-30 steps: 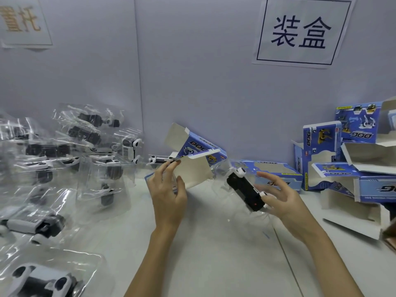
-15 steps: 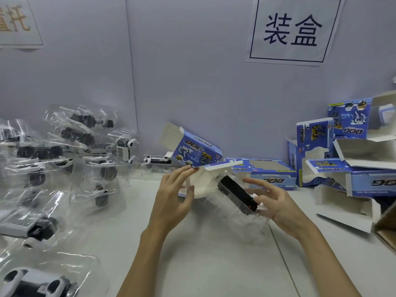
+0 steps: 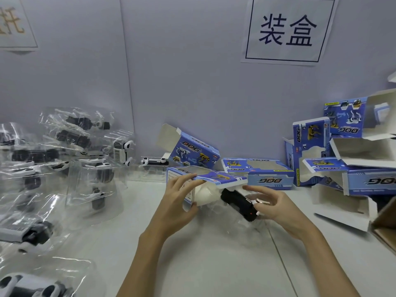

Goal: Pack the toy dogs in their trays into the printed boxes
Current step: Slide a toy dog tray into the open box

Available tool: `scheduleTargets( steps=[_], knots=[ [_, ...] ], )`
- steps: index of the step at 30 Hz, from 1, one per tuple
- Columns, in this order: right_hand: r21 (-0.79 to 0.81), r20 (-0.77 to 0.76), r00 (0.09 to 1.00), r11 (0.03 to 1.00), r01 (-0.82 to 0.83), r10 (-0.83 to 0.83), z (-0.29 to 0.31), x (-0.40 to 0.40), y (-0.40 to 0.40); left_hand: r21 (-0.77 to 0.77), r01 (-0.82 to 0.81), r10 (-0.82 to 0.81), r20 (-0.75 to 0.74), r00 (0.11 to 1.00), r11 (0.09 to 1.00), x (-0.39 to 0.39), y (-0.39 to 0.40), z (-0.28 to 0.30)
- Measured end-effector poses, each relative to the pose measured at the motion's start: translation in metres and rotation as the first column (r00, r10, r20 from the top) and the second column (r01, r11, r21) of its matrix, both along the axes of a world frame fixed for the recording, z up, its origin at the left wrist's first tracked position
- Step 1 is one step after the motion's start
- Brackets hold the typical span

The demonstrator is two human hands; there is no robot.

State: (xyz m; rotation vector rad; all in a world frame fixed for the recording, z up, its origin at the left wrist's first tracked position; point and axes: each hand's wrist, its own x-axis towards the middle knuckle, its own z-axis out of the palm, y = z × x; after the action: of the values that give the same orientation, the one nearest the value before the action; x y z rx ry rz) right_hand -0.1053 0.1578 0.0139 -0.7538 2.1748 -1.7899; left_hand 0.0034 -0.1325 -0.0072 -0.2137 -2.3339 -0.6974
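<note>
We are at the insertion step — our left hand grips the open printed box above the table, our right hand holds the toy dog in its tray at the mouth — next we must, we judge, push it in straight.

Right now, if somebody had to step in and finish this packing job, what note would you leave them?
Left hand: grips the open printed box, mouth facing right.
Right hand: holds the black toy dog in its clear tray, nose at the box mouth, most of it outside the box.
Done: box opened, dog lined up with the opening.
Left: slide this dog fully in and close the flaps. More dogs in trays wait on the left of the table; empty boxes are stacked on the right by the wall.
</note>
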Motion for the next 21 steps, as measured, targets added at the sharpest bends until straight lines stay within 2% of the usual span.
scheduleTargets(
  steps=[3,9,11,13,15,16,17,19,21],
  knots=[
    [-0.043,0.035,0.997,0.997,0.065,-0.064,-0.003,0.0,-0.008,-0.065,0.01,-0.008,0.032,0.999,0.998,0.001,0.004,0.001],
    [-0.005,0.045,0.985,0.986,0.165,-0.165,-0.005,0.005,-0.034,-0.102,0.026,-0.025,0.019,1.0,0.994,0.004,0.015,0.007],
    [-0.111,0.09,0.958,0.953,0.28,-0.271,-0.007,0.009,-0.048,-0.115,0.028,-0.029,-0.008,1.0,0.993,0.006,0.02,0.009],
    [-0.281,0.141,0.933,0.891,0.357,-0.33,-0.006,0.011,-0.057,-0.129,-0.011,0.005,-0.048,0.999,0.992,0.005,0.026,0.011],
    [-0.504,0.208,0.954,0.813,0.293,-0.215,-0.003,0.013,-0.056,-0.07,-0.061,0.054,-0.099,0.994,0.996,0.004,0.031,0.012],
    [-0.559,0.203,0.965,0.789,0.254,-0.166,-0.001,0.014,-0.056,-0.004,-0.068,0.067,-0.126,0.99,0.998,0.004,0.033,0.013],
    [-0.559,0.161,0.975,0.8,0.217,-0.152,0.003,0.017,-0.055,0.068,-0.059,0.068,-0.152,0.986,0.996,0.004,0.033,0.015],
    [-0.433,-0.007,0.98,0.884,0.174,-0.197,0.007,0.022,-0.056,0.195,-0.016,0.052,-0.184,0.982,0.981,0.004,0.03,0.018],
    [-0.373,-0.065,0.977,0.913,0.165,-0.203,0.008,0.026,-0.061,0.287,0.034,0.021,-0.187,0.982,0.957,0.004,0.029,0.02]
  ],
)
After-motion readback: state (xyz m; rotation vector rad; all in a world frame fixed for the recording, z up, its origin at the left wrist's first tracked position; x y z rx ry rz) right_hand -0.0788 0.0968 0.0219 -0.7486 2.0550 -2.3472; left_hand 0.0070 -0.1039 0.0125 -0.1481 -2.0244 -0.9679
